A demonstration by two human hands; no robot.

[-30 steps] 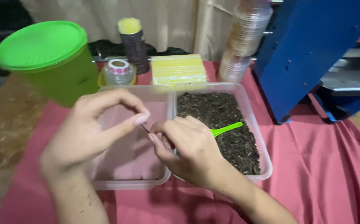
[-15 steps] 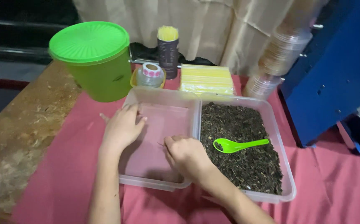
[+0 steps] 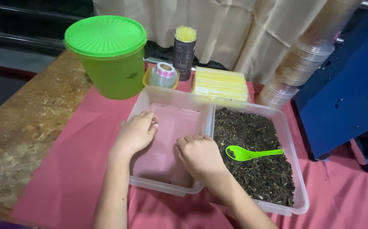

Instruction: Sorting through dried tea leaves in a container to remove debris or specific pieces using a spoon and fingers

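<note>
Two clear plastic tubs stand side by side, walls touching, on the red cloth (image 3: 86, 161) that covers the table.

Left tub (image 3: 169, 101): shows only its bare floor, the red cloth visible through it. Both hands rest inside. The left hand (image 3: 136, 133) lies palm down at the near-left wall, fingers (image 3: 151, 123) curled loosely under. The right hand (image 3: 200, 154) lies knuckles up by the dividing wall, fingers (image 3: 192, 138) folded in. Whether either hand has hold of anything cannot be told; the fingertips are tucked out of sight.

Right tub (image 3: 296, 167): filled with dark dried tea leaves (image 3: 256, 169). A bright green plastic spoon (image 3: 252, 153) lies on top, bowl toward the right hand, handle pointing right.

Behind the tubs, left to right:
- Green lidded canister (image 3: 109, 59), lid on, contents hidden.
- Small yellow dish holding a roll of pink round stickers (image 3: 165, 72).
- Dark cylindrical cup (image 3: 183, 57) of thin yellow sticks standing upright.
- Flat stack of pale yellow packets (image 3: 220, 84), just beyond the tubs' far rims.
- Leaning stacks of clear plastic lids (image 3: 303, 63), their tops cut off by the frame.

Far right: blue metal cabinet (image 3: 345, 85), only partly in view. Left: bare mottled stone table (image 3: 22, 127) edge.
</note>
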